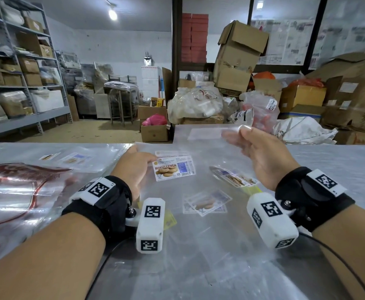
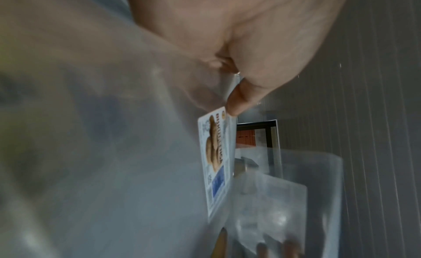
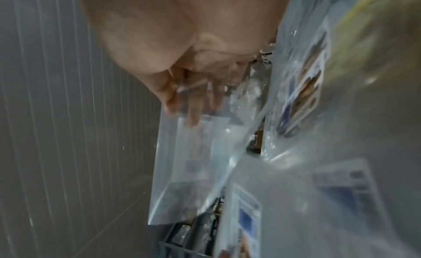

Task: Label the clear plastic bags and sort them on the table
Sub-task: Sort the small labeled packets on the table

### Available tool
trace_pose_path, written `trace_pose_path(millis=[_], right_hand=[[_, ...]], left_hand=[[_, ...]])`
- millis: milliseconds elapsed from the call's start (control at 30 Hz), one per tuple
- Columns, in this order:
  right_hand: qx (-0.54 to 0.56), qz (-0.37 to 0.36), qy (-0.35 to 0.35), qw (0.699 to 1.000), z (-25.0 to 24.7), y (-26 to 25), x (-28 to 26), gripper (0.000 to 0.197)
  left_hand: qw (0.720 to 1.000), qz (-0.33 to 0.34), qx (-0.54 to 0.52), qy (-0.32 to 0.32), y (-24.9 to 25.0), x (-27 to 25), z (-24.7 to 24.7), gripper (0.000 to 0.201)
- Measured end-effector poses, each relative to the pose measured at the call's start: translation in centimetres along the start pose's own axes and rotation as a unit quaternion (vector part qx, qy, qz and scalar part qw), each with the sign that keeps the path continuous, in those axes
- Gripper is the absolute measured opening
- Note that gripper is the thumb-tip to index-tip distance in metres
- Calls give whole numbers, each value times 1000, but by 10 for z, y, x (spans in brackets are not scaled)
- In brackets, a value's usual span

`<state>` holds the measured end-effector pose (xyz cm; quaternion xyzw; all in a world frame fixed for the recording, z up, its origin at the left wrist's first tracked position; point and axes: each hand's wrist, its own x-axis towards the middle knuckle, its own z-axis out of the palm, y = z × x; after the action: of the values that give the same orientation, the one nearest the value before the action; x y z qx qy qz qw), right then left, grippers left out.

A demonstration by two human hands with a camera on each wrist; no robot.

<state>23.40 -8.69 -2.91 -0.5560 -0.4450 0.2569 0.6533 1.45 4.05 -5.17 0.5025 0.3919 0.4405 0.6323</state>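
The person's left hand (image 1: 134, 167) lies low over the steel table (image 1: 329, 165), thumb and fingers pinching the near-left corner of a printed biscuit label (image 1: 174, 168); the left wrist view confirms the thumb tip on the label's corner, with clear film beneath it; the right hand (image 1: 261, 154) is raised above the table to the right, fingers curled, pinching the upper edge of a clear plastic bag (image 1: 203, 133) that hangs up and away from the table; this lifted bag carries a pale rectangular patch (image 1: 205, 133), seemingly a label seen from behind, though blur prevents certainty; the label in the left hand lies with its long axis running left to right across the person's front, its free end pointing toward the right hand; the lifted bag stands just beyond and to the right of that label, its long edge roughly parallel to it; the left hand is therefore nearer the label, the right nearer the bag; more labelled bags (image 1: 205, 203) lie loose on the table between the wrists and further (image 1: 234, 178) toward the right wrist; a flat pile of bags (image 1: 73, 158) rests at far left; in my judgement the next step turns on clearing the raised bag aside, probably toward a pile, while the left hand keeps its item pinned
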Motion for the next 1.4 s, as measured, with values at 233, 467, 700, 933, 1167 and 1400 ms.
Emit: trace_pose_path(millis=[233, 467, 700, 933, 1167, 1400], right_hand=[[100, 145, -35, 984, 5, -3, -6, 15], [169, 181, -34, 968, 6, -2, -6, 28], [204, 177, -14, 963, 7, -5, -5, 36], [-38, 154, -41, 986, 7, 17, 0, 52], [-169, 113, -25, 979, 6, 18, 1, 35], [-390, 166, -100, 900, -7, 19, -1, 63]], left_hand=[[1000, 7, -1, -25, 1, -2, 0, 30], [999, 19, -11, -35, 3, -3, 0, 37], [1000, 11, -12, -24, 1, -3, 1, 53], [997, 12, -11, -77, 6, -12, 3, 33], [994, 16, 69, -80, 3, -13, 5, 30], [996, 11, 54, 75, 4, 3, -5, 18]])
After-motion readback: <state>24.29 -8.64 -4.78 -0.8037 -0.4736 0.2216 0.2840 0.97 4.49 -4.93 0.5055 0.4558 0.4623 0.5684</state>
